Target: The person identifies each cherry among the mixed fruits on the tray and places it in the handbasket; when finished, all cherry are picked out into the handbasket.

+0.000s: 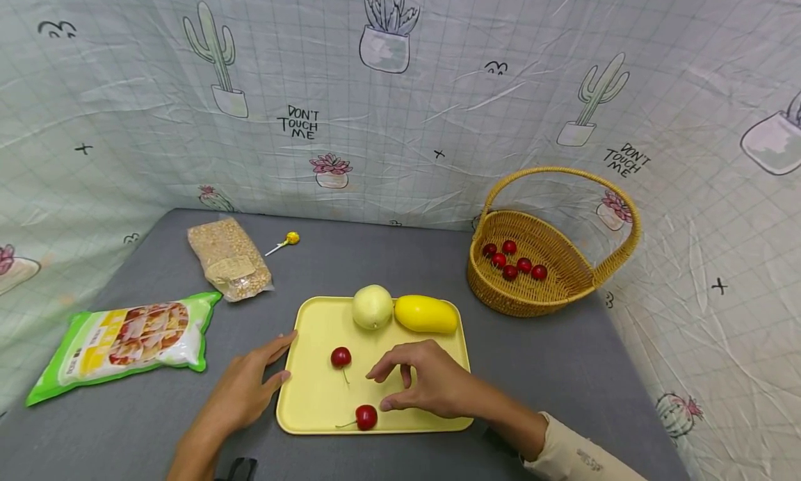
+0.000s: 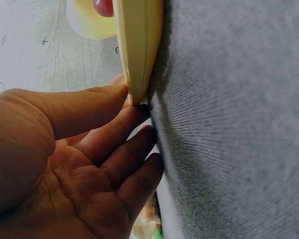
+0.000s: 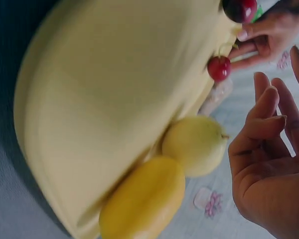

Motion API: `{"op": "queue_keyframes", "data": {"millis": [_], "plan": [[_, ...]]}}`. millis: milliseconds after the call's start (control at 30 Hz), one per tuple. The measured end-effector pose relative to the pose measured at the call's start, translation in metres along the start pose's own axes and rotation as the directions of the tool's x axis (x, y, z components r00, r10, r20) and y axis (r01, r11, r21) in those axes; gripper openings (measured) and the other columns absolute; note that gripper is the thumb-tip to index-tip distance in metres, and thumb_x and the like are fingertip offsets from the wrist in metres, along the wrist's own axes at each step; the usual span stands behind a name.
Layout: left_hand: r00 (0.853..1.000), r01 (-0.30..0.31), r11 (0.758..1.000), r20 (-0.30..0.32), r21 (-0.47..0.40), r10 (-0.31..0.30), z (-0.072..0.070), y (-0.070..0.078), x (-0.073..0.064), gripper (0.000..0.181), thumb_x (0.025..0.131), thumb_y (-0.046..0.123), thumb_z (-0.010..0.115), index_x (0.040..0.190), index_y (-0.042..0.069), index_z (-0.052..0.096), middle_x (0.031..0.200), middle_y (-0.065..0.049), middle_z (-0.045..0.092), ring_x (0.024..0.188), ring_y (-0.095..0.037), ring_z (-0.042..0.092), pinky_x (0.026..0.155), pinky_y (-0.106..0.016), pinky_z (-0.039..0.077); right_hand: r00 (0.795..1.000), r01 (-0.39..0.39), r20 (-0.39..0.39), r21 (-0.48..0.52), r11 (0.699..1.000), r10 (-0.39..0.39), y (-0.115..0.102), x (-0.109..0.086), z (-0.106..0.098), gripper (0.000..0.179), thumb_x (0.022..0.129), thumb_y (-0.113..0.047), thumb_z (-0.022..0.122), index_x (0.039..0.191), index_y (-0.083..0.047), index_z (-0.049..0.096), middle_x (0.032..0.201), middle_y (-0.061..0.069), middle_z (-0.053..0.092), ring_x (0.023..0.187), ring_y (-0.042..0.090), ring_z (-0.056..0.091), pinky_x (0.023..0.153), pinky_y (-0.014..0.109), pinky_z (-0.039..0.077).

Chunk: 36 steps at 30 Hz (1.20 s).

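Observation:
A shallow yellow tray lies on the grey table. On its left rim rest the thumb and index finger of my left hand, spread apart and fairly straight. Above the tray's right half hovers my right hand, thumb and index finger parted with nothing between them. Just left of its thumb is one cherry; a second cherry lies farther back, both with stems. Along the back edge sit a round pale-green fruit and an oblong yellow fruit, both clear of my right hand.
A wicker basket with a tall handle stands at the back right, several cherries inside. To the left lie a green-and-white food packet, a clear bag of grains and a yellow lollipop. Printed cloth hangs behind.

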State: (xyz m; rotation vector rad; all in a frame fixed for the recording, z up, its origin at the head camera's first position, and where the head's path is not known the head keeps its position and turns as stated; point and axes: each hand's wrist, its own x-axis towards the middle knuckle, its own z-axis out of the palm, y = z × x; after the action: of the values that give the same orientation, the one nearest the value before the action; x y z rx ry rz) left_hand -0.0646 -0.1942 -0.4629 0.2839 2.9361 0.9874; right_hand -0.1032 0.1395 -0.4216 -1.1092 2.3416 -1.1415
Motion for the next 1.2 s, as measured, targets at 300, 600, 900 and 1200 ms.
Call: {"op": "queue_keyframes", "data": {"millis": [300,600,900,1200], "plan": [[1.000,-0.011,1.000,-0.011,-0.011,0.010,0.000,0.000,0.000,0.065,0.094,0.005,0.077,0.155,0.007,0.055,0.150,-0.024,0.060,0.138,-0.050,0.058,0.111,-0.069,0.047,0.997,-0.034,0.064,-0.086,0.996,0.040,0.002,0.004,0.019,0.034,0.081,-0.024,0.095,0.112,-0.021,0.082,0.105,-0.008,0.079,0.065,-0.003,0.052,0.064,0.011,0.047],[1.000,-0.003,1.000,-0.003,-0.016,0.003,0.000,0.000,0.000,0.065,0.094,0.005,0.076,0.156,0.007,0.054,0.151,-0.022,0.060,0.140,-0.049,0.056,0.112,-0.069,0.046,0.992,-0.032,0.109,-0.233,0.972,0.059,-0.001,0.005,0.030,0.037,0.080,-0.031,0.095,0.114,-0.033,0.081,0.095,-0.016,0.071,0.069,-0.005,0.050,0.073,0.011,0.042],[1.000,-0.011,1.000,-0.006,-0.016,0.011,0.000,0.000,0.000,0.065,0.094,0.004,0.076,0.156,0.007,0.055,0.151,-0.024,0.060,0.139,-0.049,0.057,0.112,-0.069,0.047,0.992,-0.020,0.113,-0.272,0.962,0.053,-0.001,0.005,0.036,0.032,0.083,-0.031,0.093,0.112,-0.033,0.080,0.095,-0.019,0.069,0.070,-0.006,0.047,0.071,0.010,0.042],[1.000,0.001,1.000,0.014,-0.017,0.000,0.000,-0.001,0.000,0.066,0.095,0.005,0.077,0.157,0.008,0.054,0.152,-0.023,0.059,0.140,-0.049,0.057,0.112,-0.069,0.047,0.999,0.025,0.029,-0.263,0.965,-0.018,0.002,0.005,0.032,0.029,0.081,-0.033,0.095,0.105,-0.031,0.078,0.092,-0.020,0.068,0.065,-0.008,0.046,0.068,0.009,0.043]]}}
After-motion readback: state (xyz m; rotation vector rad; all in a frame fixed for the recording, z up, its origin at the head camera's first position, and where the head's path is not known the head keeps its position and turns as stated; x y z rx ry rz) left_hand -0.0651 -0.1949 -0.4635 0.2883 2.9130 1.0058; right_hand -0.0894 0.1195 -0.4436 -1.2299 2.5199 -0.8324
